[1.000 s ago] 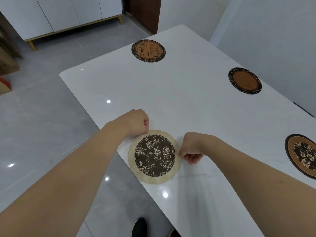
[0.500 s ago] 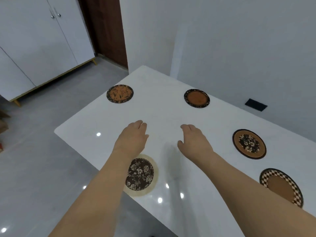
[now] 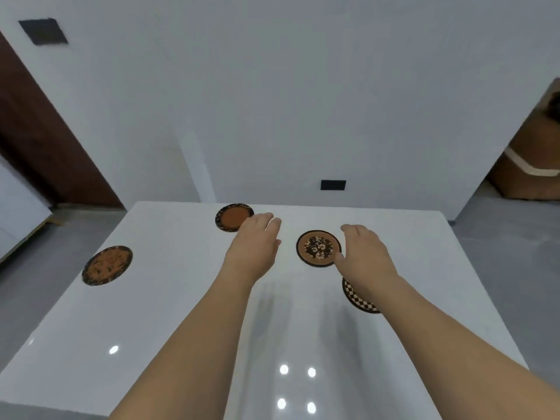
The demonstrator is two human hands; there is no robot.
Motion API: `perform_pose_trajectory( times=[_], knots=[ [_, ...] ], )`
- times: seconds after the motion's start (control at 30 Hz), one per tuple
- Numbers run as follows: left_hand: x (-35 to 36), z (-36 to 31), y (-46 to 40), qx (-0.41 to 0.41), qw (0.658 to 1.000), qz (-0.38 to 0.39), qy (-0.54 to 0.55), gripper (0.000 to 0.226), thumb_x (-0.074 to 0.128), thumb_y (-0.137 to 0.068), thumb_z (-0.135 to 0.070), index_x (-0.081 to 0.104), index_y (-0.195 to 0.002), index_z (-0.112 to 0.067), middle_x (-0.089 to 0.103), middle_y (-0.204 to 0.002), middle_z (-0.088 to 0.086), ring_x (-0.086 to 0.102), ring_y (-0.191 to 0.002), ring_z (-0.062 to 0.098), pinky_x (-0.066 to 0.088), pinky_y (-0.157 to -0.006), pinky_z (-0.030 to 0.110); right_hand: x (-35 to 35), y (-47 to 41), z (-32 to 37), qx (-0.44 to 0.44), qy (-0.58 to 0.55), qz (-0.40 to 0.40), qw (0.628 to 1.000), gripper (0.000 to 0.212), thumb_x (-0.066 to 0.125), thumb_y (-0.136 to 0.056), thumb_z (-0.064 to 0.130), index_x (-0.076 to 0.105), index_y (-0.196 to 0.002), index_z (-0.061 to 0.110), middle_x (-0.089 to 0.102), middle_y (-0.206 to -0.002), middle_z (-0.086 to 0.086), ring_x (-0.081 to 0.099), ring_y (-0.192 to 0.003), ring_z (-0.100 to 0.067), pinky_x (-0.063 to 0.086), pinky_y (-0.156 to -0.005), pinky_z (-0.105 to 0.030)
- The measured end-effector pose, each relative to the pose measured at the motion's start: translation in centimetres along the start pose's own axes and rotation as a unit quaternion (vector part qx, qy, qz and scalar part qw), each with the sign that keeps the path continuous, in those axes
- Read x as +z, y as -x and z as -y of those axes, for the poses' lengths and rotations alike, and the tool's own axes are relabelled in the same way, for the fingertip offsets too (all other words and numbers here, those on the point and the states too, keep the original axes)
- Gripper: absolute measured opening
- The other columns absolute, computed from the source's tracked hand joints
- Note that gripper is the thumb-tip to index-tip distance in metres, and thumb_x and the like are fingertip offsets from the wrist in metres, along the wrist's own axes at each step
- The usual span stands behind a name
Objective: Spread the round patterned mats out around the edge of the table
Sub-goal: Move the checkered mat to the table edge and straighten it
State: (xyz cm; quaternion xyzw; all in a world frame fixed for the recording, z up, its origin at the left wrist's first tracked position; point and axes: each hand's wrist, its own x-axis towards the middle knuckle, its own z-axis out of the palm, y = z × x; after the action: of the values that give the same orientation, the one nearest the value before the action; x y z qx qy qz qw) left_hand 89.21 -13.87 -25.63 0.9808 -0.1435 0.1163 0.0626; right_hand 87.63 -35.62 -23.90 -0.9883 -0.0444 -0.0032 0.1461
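Several round patterned mats lie on the white table [image 3: 169, 304]. An orange speckled mat [image 3: 107, 265] sits near the left edge. A dark-rimmed plain orange mat [image 3: 230, 217] lies near the far edge, partly behind my left hand [image 3: 253, 247]. A floral mat [image 3: 318, 248] lies between my two hands. A checker-rimmed mat [image 3: 357, 298] is mostly hidden under my right hand [image 3: 365, 257] and forearm. Both hands hover above the table, fingers apart, holding nothing.
A grey wall with a black outlet [image 3: 333, 185] stands right behind the table's far edge. A brown door [image 3: 39, 131] is at the left, a white cabinet [image 3: 18, 213] beside it. A brown box [image 3: 527, 165] sits on the floor at the right.
My hands let go of the beige floral mat at the near left edge and lifted forward. The view swung up and right; that mat has left the frame.
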Motion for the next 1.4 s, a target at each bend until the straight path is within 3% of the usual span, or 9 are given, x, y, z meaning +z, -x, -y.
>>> perform_pose_trajectory(
  times=[0.33,0.67,0.87,1.13,1.4],
  knots=[
    [0.8,-17.7,-5.0,0.099,0.994,0.031,-0.027,0.041,0.05,-0.096,-0.017,0.047,-0.135,-0.008,0.047,-0.143,0.011,0.04,-0.133,0.03,0.028,-0.115,0.038,-4.4,4.2,-16.0,0.09,-0.03,0.0,0.995,0.055,0.051,-0.088,0.02,0.036,-0.14,0.01,0.043,-0.141,-0.011,0.043,-0.124,-0.03,0.039,-0.1,-0.038],
    [2.7,-29.1,-5.3,0.054,0.996,0.066,-0.035,0.042,0.05,-0.097,-0.022,0.044,-0.137,-0.01,0.041,-0.149,0.01,0.036,-0.137,0.03,0.028,-0.116,0.039,-7.8,6.0,-27.4,0.095,-0.035,0.046,0.994,0.049,0.05,-0.088,0.02,0.04,-0.134,0.01,0.047,-0.135,-0.01,0.048,-0.117,-0.029,0.04,-0.091,-0.036],
    [3.8,-31.7,-6.8,0.046,0.996,0.065,-0.033,0.041,0.048,-0.099,-0.025,0.044,-0.137,-0.012,0.041,-0.148,0.007,0.037,-0.136,0.028,0.029,-0.113,0.037,-8.3,6.5,-30.0,0.097,-0.055,0.039,0.993,0.049,0.05,-0.086,0.018,0.04,-0.134,0.01,0.048,-0.133,-0.01,0.047,-0.118,-0.03,0.041,-0.093,-0.038],
    [6.6,-41.0,-9.1,0.049,0.995,0.086,-0.019,0.042,0.046,-0.1,-0.026,0.043,-0.139,-0.012,0.042,-0.148,0.007,0.039,-0.134,0.027,0.03,-0.113,0.036,-10.0,7.3,-39.6,0.122,-0.087,0.059,0.987,0.047,0.051,-0.085,0.017,0.043,-0.13,0.008,0.049,-0.133,-0.01,0.046,-0.121,-0.029,0.04,-0.097,-0.039],
    [8.8,-50.4,-9.6,-0.02,0.996,0.084,0.008,0.04,0.046,-0.099,-0.028,0.046,-0.136,-0.011,0.047,-0.141,0.007,0.048,-0.122,0.028,0.038,-0.103,0.035,-11.3,7.1,-48.3,0.063,-0.091,0.118,0.987,0.051,0.051,-0.086,0.018,0.04,-0.135,0.008,0.045,-0.137,-0.013,0.044,-0.123,-0.031,0.04,-0.101,-0.04]
  ],
)
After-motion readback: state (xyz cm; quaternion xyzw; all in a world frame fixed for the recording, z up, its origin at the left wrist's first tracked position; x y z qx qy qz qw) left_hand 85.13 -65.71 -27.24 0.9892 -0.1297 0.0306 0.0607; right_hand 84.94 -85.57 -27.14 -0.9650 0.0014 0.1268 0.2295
